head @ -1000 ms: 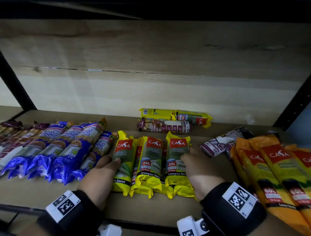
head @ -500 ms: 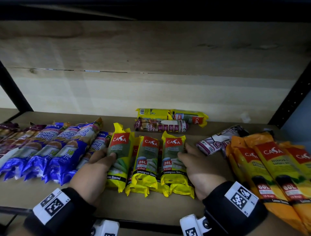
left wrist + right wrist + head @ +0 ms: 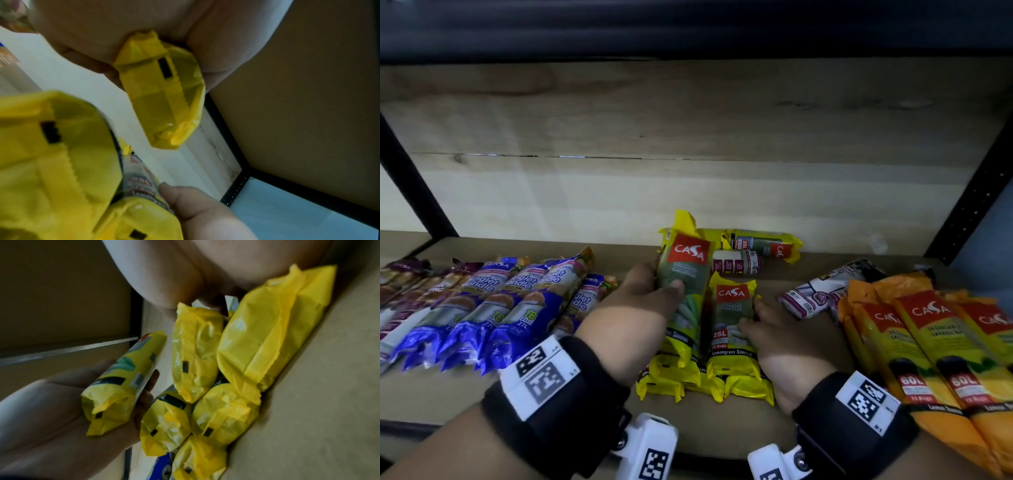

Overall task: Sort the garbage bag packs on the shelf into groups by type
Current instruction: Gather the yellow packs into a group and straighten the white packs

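My left hand [image 3: 643, 301] grips a yellow CASA 25L pack [image 3: 683, 274], thumb on its front, and holds it tilted above the shelf. The left wrist view shows the same held pack [image 3: 162, 91] under my palm. My right hand [image 3: 770, 329] rests on the right side of the yellow 25L pile [image 3: 729, 329], several packs stacked at the shelf's front middle. From the right wrist, that pile [image 3: 197, 353] lies below my fingers [image 3: 185, 280], and the lifted pack [image 3: 123, 382] sits in my left hand.
Blue singlet-handle packs [image 3: 493, 308] lie in a row on the left, and orange CASA 60L packs [image 3: 928, 342] on the right. A white-purple pack [image 3: 825, 291] lies beside them. At the back wall lie a sideways yellow pack [image 3: 763, 243] and a white-maroon pack [image 3: 736, 262].
My left hand has taken the leftmost yellow pack and lifted it up and to the right, over the pile. The right hand stays against the pile.
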